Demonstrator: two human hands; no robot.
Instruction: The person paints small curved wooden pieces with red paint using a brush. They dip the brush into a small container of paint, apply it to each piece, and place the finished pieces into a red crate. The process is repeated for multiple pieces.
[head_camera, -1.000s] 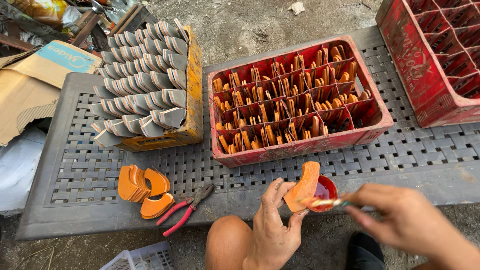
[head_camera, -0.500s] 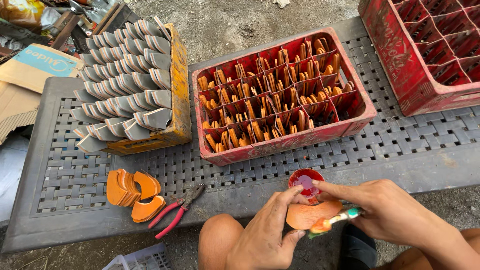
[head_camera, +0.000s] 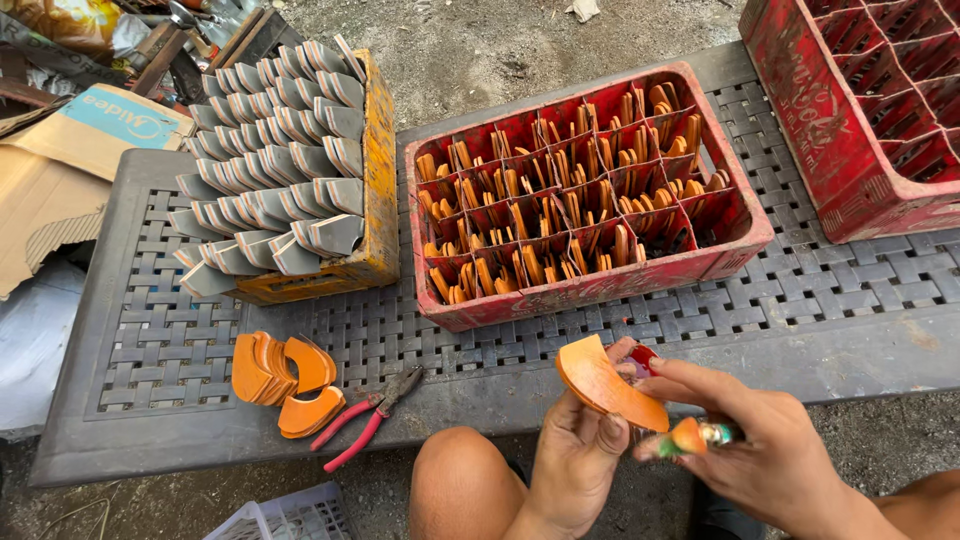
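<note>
My left hand (head_camera: 578, 455) grips a curved orange piece (head_camera: 608, 384) below the front edge of the grey woven table (head_camera: 160, 350). My right hand (head_camera: 762, 448) holds a small brush (head_camera: 700, 435) with an orange-coated tip, close to the piece's lower end. A small red pot (head_camera: 643, 357) shows just behind my fingers, partly hidden. Beyond it stands a red divided crate (head_camera: 590, 290) filled with upright orange pieces.
A yellow crate (head_camera: 378, 200) holds several grey curved pieces. A stack of orange pieces (head_camera: 280, 378) and red-handled pliers (head_camera: 366, 416) lie at the table's front left. A second red crate (head_camera: 850, 130) sits at right. Cardboard (head_camera: 60, 170) lies left; my knee (head_camera: 465, 490) is below.
My left hand has turned the orange piece and raised it a little. My right hand with the brush has come off the pot to the piece's lower edge. The view has shifted slightly.
</note>
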